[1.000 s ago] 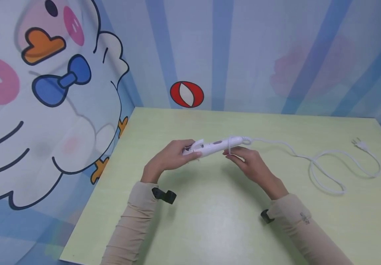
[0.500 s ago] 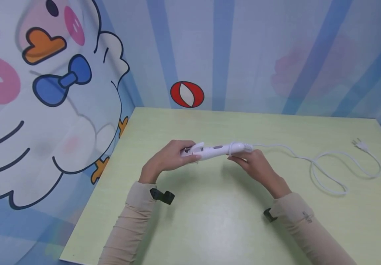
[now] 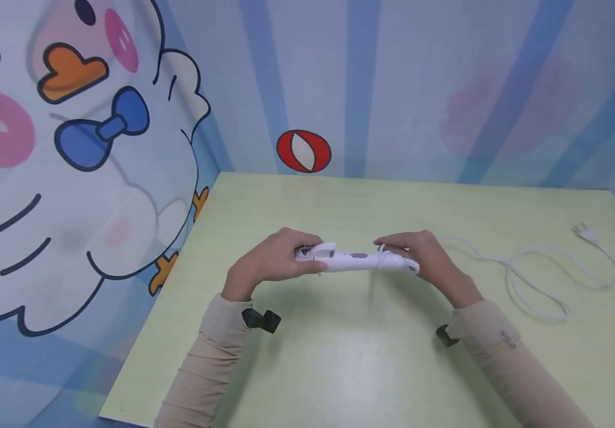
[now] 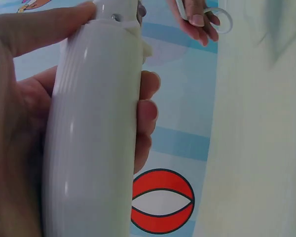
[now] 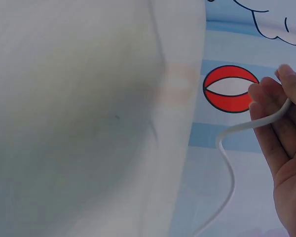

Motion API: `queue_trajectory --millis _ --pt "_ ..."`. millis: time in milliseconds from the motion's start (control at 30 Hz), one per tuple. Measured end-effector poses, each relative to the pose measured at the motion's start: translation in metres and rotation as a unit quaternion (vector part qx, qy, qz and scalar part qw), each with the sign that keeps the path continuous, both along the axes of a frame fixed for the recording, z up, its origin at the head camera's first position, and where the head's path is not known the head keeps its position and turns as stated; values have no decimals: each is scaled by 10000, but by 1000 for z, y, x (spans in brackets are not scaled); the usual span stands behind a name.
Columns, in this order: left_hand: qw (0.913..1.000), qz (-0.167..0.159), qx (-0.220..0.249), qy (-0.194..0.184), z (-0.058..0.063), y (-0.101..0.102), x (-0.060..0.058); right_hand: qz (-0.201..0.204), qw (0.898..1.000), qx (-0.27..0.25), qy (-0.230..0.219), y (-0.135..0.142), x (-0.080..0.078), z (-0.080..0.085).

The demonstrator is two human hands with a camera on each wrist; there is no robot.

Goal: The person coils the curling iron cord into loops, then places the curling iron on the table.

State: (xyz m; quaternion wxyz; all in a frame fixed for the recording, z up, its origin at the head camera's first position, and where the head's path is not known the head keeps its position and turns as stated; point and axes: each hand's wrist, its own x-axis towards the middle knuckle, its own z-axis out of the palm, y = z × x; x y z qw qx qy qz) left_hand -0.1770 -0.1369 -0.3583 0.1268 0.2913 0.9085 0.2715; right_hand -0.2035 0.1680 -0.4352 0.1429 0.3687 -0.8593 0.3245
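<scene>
**Steady on one side, moving cord on the other**

Head view: Mid-frame, the left grip (image 3: pixel 267 258) curls round the left end of a white hair-styling iron (image 3: pixel 363 261), which lies roughly level above the table (image 3: pixel 339 368). The right grip (image 3: pixel 420 252), just beside the handle's right end, pinches the white cord (image 3: pixel 509 263); a loop of it circles the handle there. The rest trails across the right of the frame to a two-pin plug (image 3: pixel 586 233). Winding looks to be the step in hand: best to hold the iron still and lay each turn just beside the last.

Left wrist view: Fingers and thumb wrap the iron's casing, filling the left of the frame. That hold seems firm enough to resist the cord's pull.

Right wrist view: At the right edge, the cord crosses the fingers under the thumb, then bends slackly toward the bottom. Light, even tension should keep turns tidy; hard tugging could strain the cord where it joins the handle.
</scene>
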Motion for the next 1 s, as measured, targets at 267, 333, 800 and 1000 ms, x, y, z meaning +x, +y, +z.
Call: queue_trajectory --millis 267,333,800,1000 --pt "9994 -15 -347 -57 9 0 7 -46 9979 574 -294 6 -11 25" --pt "9990 7 -428 -92 8 0 7 -54 9967 719 -363 8 -12 33" --pt "9933 27 -1137 189 6 14 11 -305 9761 2103 -454 -10 -1 87" --pt "9897 469 -1329 265 -6 13 5 -501 9739 2203 -204 -21 10 87"
